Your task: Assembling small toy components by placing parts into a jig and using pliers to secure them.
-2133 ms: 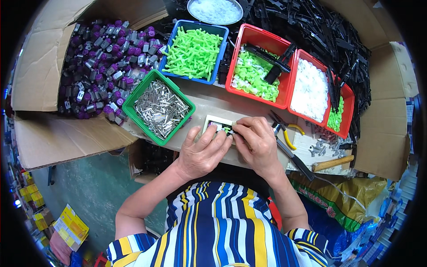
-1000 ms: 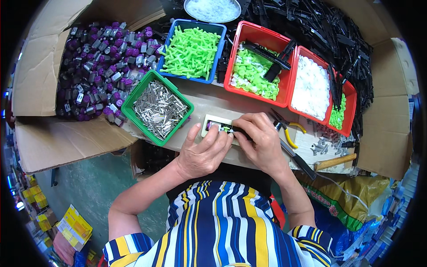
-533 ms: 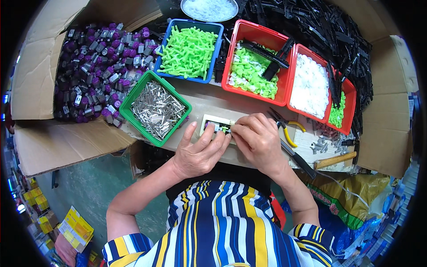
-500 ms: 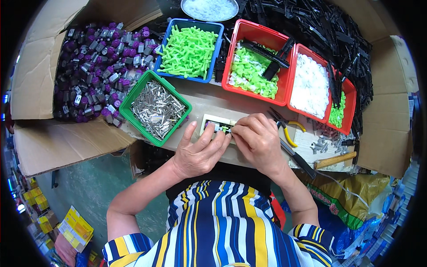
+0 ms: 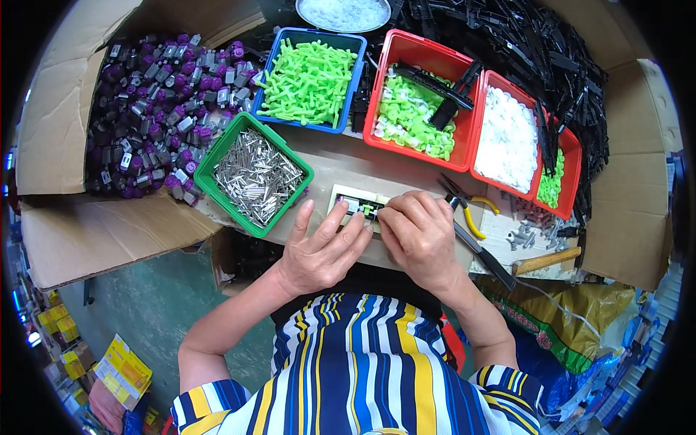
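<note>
A cream block (image 5: 380,197) lies on the worktable in front of me. In its recess sits a small black part with bright green and white pieces (image 5: 367,210). My left hand (image 5: 319,252) is open, its fingers spread and the tips of the middle ones resting at the block's near left side. At the right end of the block, my right hand (image 5: 420,233) is closed in a pinch. Whatever its fingertips grip is hidden behind them.
Around the block stand a green bin of metal pins (image 5: 259,180), a blue bin of green plastic pegs (image 5: 308,83) and red bins with green and white pieces (image 5: 505,141). Yellow-handled pliers (image 5: 473,217) and a hammer (image 5: 547,261) lie at right. Small purple-and-grey motors (image 5: 156,119) fill a carton.
My right hand has shifted slightly right. My left fingers have drawn back a little, so more of the black part and its green piece shows.
</note>
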Demonstrator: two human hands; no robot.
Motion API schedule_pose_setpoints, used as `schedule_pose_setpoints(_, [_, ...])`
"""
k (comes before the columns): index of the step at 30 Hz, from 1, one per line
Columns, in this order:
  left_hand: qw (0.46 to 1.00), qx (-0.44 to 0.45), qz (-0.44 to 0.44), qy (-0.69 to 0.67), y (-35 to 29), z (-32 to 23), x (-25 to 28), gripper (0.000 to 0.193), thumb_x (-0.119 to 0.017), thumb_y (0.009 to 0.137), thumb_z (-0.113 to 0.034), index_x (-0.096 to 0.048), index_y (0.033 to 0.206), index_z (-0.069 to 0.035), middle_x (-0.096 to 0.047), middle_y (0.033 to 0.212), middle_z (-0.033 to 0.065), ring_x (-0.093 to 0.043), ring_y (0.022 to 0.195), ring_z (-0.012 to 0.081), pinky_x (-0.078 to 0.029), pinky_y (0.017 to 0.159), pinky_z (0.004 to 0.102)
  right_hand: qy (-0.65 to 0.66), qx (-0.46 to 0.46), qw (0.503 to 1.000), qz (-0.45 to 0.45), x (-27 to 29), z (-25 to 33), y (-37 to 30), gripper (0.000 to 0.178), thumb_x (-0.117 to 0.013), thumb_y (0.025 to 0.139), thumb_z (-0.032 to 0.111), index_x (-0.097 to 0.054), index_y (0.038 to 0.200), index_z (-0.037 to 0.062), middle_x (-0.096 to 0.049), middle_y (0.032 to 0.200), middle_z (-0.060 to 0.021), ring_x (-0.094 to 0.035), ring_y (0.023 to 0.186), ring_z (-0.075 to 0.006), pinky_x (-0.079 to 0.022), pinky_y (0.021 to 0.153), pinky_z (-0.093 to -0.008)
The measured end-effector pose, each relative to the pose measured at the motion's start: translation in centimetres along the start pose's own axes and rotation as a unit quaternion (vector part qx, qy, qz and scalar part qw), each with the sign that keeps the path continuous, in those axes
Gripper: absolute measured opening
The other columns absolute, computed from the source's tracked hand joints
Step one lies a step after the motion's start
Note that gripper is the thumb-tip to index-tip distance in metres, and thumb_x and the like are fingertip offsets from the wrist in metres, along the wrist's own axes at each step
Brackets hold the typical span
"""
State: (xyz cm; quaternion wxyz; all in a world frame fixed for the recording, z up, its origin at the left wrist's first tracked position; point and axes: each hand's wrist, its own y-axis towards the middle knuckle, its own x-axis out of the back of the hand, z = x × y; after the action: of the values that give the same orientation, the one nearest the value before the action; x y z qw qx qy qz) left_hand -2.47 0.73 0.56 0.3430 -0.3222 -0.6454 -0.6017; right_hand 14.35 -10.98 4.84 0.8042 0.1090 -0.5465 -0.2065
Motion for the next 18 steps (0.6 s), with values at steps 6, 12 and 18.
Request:
schedule_pose_setpoints(6, [1.000, 0.001, 0.005, 0.014, 0.13, -0.13, -0.25, 0.028, -0.061, 0.086, -0.023, -0.074, 0.109, -0.015, -0.065, 0.112, 0.0010, -0.058, 0.119, 0.0234, -0.027, 0.114, 0.0610, -0.029, 0.003, 0.999, 0.016, 0.09, 0.15, 0.08, 0.023, -0.077, 0.071, 0.009, -0.068, 0.092, 0.0072, -0.065, 0.094, -0.0033, -0.063, 0.091, -0.0226, -0.043, 0.079, -0.0366])
schedule_pose_setpoints(12, [1.000, -0.008, 0.002, 0.022, 0.15, 0.01, -0.56, 0.030, -0.061, 0.086, -0.024, -0.074, 0.111, -0.014, -0.062, 0.111, 0.0004, -0.056, 0.118, 0.0224, -0.028, 0.113, 0.0612, -0.014, 0.006, 0.999, 0.033, 0.52, -0.06, 0.10, 0.022, -0.076, 0.072, 0.007, -0.069, 0.093, 0.0078, -0.065, 0.095, -0.0029, -0.062, 0.092, -0.0222, -0.043, 0.079, -0.0365])
schedule_pose_setpoints(18, [1.000, -0.008, 0.001, 0.016, 0.13, 0.10, -0.53, 0.030, -0.063, 0.085, -0.023, -0.075, 0.110, -0.013, -0.062, 0.111, 0.0008, -0.057, 0.118, 0.0228, -0.030, 0.112, 0.0612, -0.014, 0.014, 0.998, 0.051, 0.71, -0.11, 0.23, 0.022, -0.075, 0.073, 0.006, -0.069, 0.094, 0.0073, -0.065, 0.098, -0.0037, -0.062, 0.094, -0.0224, -0.043, 0.081, -0.0368])
